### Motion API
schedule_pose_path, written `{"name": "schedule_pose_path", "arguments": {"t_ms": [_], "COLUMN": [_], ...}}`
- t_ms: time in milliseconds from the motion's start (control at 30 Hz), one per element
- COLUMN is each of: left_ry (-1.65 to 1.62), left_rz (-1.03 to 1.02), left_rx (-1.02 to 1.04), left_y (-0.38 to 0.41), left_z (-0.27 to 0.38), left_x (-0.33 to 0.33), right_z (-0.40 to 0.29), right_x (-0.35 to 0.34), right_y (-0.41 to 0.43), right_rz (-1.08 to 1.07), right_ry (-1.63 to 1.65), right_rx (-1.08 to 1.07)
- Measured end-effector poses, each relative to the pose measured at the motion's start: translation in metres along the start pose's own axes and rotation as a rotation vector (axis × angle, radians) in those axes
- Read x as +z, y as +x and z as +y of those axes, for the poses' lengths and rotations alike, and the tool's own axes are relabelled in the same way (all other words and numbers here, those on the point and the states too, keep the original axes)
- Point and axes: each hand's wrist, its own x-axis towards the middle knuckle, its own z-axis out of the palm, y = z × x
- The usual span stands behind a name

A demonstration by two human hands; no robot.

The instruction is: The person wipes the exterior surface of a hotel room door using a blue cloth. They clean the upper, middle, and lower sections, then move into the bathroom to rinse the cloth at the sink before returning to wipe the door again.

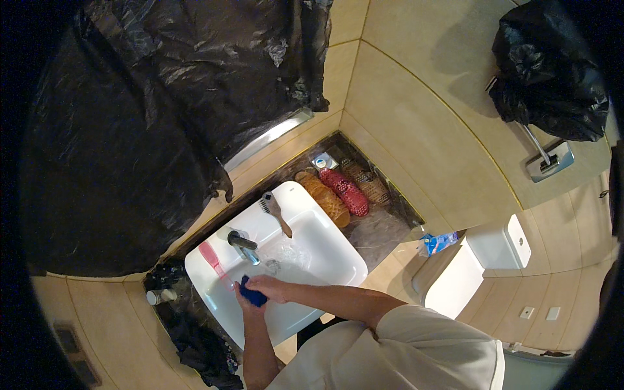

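My left hand (249, 303) and my right hand (274, 288) both grip a dark blue cloth (253, 295), bunched between them over the near left part of a white washbasin (341, 265). Beyond my hands rises a dark metal faucet (240, 240). Rippled water (292, 253) lies in the bowl. A brown-handled brush (279, 214) rests on the basin's far rim, its handle reaching over the bowl. Along the left rim lies a pink, partly see-through long-handled item (214, 263), its near end close to my left hand.
Orange (324, 200), red (344, 192) and brown (366, 181) perforated slipper-like things lie on the dark stone counter (378, 231). Black cloth (195, 341) and a white-capped jar (161, 296) are at left. A toilet (453, 285) stands at right. Black plastic sheeting (161, 122) covers the wall ahead.
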Motion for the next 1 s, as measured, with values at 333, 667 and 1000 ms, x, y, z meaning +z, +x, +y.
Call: {"name": "schedule_pose_path", "arguments": {"t_ms": [333, 667, 1000], "left_ry": [0.100, 0.255, 0.283], "left_rz": [0.093, 0.269, 0.326], "left_rx": [-0.106, 0.090, -0.023], "left_y": [0.016, -0.016, -0.032], "left_z": [-0.024, 0.001, -0.020], "left_x": [0.060, 0.042, 0.046], "right_z": [-0.025, 0.025, 0.022], "right_x": [-0.012, -0.085, -0.086], "right_y": [-0.015, 0.059, 0.056], "right_rz": [0.598, 0.756, 0.284], "right_ry": [-1.185, -0.773, -0.171], "right_rx": [-0.426, -0.325, 0.042]}}
